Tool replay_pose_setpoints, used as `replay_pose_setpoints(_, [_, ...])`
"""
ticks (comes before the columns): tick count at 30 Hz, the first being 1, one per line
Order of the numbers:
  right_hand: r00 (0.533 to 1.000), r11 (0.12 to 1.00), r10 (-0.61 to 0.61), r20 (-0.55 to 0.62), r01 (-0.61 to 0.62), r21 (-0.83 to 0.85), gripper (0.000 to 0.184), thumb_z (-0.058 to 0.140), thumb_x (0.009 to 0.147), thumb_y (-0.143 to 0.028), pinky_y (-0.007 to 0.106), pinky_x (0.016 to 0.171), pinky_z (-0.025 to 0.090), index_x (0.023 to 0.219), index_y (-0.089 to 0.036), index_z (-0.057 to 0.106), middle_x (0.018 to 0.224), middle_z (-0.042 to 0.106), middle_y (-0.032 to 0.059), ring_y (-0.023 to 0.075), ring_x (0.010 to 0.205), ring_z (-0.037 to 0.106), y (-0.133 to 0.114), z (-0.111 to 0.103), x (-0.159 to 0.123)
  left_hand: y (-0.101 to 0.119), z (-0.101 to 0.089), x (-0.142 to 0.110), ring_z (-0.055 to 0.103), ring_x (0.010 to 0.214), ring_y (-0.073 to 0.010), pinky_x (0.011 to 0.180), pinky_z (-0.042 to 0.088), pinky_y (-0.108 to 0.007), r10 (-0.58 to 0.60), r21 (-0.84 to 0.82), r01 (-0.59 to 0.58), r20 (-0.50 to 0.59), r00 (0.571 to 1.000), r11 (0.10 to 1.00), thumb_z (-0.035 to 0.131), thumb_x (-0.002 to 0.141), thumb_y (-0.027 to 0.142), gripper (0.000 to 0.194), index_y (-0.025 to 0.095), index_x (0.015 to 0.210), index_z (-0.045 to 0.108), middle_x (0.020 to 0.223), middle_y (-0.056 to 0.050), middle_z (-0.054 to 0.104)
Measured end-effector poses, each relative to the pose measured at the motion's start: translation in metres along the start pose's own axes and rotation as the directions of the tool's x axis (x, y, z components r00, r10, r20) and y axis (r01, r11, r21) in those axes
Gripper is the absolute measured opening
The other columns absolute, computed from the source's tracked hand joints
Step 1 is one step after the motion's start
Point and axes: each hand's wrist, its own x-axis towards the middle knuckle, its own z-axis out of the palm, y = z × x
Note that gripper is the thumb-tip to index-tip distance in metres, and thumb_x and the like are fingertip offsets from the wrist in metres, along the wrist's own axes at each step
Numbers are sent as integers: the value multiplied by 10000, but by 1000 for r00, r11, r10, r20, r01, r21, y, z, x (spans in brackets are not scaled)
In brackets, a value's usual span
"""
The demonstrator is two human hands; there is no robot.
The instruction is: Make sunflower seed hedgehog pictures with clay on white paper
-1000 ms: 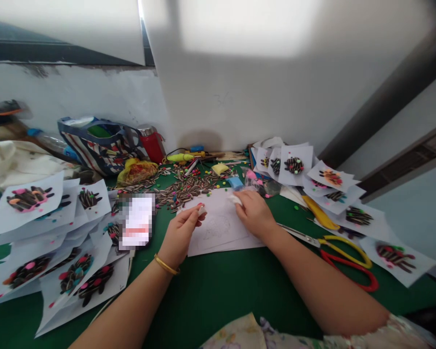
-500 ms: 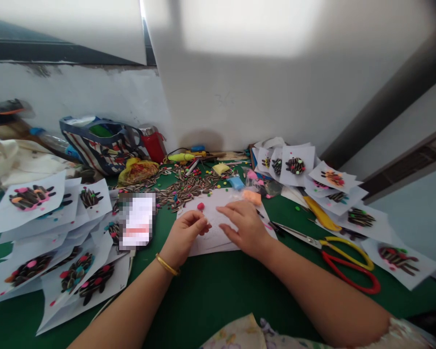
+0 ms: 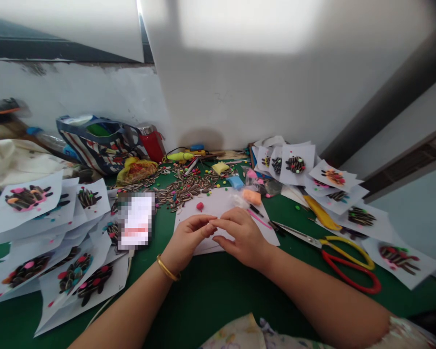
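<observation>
Over the near part of a white sheet of paper (image 3: 221, 199), my two hands meet at the fingertips. My left hand (image 3: 184, 241), with a gold bangle at the wrist, is closed in a pinch; anything between its fingertips is too small or hidden to make out. The index finger of my right hand (image 3: 246, 238) reaches to the left fingertips, while its thumb stays apart below. A small red ball of clay (image 3: 199, 207) rests on the paper just beyond my left hand. A pink strip (image 3: 260, 220) and a dark pen (image 3: 256, 210) lie at the sheet's right side.
Sunflower seeds (image 3: 185, 190) spread behind the paper, near lumps of orange clay (image 3: 252, 197), blue clay (image 3: 235, 182) and yellow clay (image 3: 220, 167). Scissors (image 3: 321, 242) lie right. Seed-decorated sheets (image 3: 25, 237) are stacked left, others (image 3: 370, 218) right. A blurred phone (image 3: 136, 221) sits left.
My right hand has come left and down, so its fingers now touch the left fingertips. My left hand stays pinched and has shifted slightly right. The red ball remains on the paper.
</observation>
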Motion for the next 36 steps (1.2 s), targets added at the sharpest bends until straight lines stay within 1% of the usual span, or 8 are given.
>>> replay_pose_setpoints(3, [1000,1000,-7,-17,7,11,244,625,886,-265,385,793,441,1124,-219,654,919,629,58,201,862,553,0,-1,0,1,0,0,621,991,-188,894,478,-300,-6,23,5,45,999,1000,700,817,361,314,185,1077,699,1094,-68,702])
replay_pose_setpoints(8, [1000,1000,-5,0,5,-4,329,626,887,-287,396,811,440,1213,-237,620,948,622,62,213,889,549,2,0,-1,6,-1,0,542,696,-114,690,454,-234,17,179,-20,14,1000,984,624,865,412,266,153,861,684,736,3,625])
replay_pose_setpoints(10, [1000,1000,-7,5,7,-1,313,629,889,-306,396,811,437,1193,-234,631,941,621,63,214,890,547,3,1,-2,8,0,-1,516,661,-109,664,439,-232,32,230,-35,16,999,973,600,876,426,298,149,780,654,686,15,585])
replay_pose_setpoints(17, [1000,997,-21,-23,22,68,164,627,903,-265,365,787,434,1058,-230,668,890,630,49,192,853,554,3,3,-3,9,2,-3,597,811,-173,781,467,-279,0,232,-30,128,992,972,684,794,428,285,151,856,687,836,-31,683])
replay_pose_setpoints(24, [999,997,12,-44,-9,71,100,677,866,-302,359,779,432,897,-208,660,855,612,42,191,834,548,4,3,-4,13,3,-3,595,897,-192,836,452,-295,6,255,-80,277,961,964,563,892,422,313,147,927,709,933,-65,680])
replay_pose_setpoints(30, [999,997,-39,-11,40,65,264,664,880,-286,358,787,430,1140,-243,650,887,618,43,189,854,554,5,3,-3,9,1,-1,555,771,-152,733,440,-260,-6,213,-30,168,986,977,680,805,394,250,147,829,655,792,-12,626])
replay_pose_setpoints(33, [998,996,-51,-20,52,75,162,638,897,-259,350,769,422,1054,-231,671,856,625,36,178,826,554,4,2,-3,9,0,-1,551,760,-146,739,438,-258,12,205,-46,164,986,978,700,787,394,256,145,786,643,771,-5,616])
replay_pose_setpoints(36, [999,997,-22,-43,25,67,79,648,888,-269,353,775,421,937,-216,678,860,629,40,179,825,552,4,2,-3,10,0,-1,587,857,-178,820,449,-288,12,233,-63,215,977,970,665,822,393,255,144,879,684,880,-41,663])
